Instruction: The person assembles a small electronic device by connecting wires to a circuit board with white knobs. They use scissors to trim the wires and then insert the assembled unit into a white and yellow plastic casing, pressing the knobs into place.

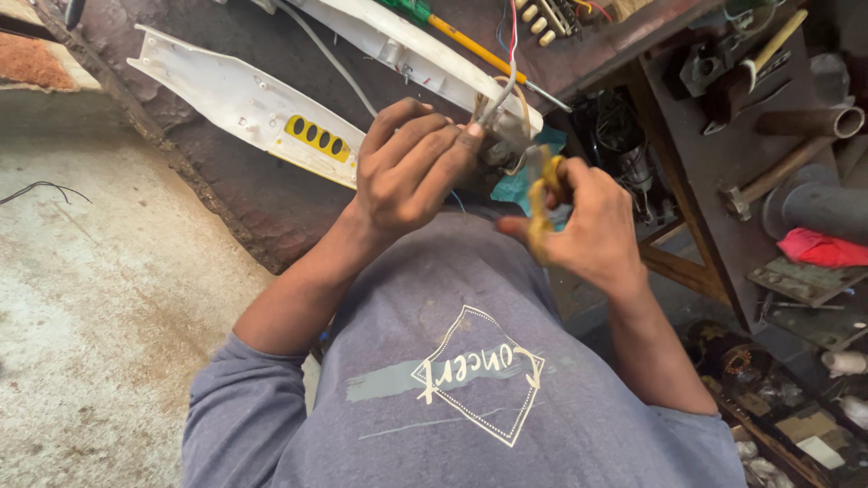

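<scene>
At far left, bare concrete floor (81,298) borders a worn brown desk (226,190). On the desk lies a long white plastic panel (226,95) with a yellow insert carrying a row of dark oval holes (316,137); a second white panel (407,45) lies parallel above it, with a yellow-shafted screwdriver (470,45) resting across it. The left hand (407,167) is raised over the desk edge, its grip closed around a small grey electrical part (504,140), fingers curled over the top and thumb pressed against the side. A grey cable and thin red and blue wires (508,54) run upward from this part. Just right of it, the right hand (588,221) pinches a yellow strip of material (541,212) between thumb and fingers, the strip touching the part. Both hands are held close together, above the person's grey shirt. At right, a dark shelf unit (696,154) holds a hammer (759,54), pipe sections (814,122) and a red cloth (823,248).
</scene>
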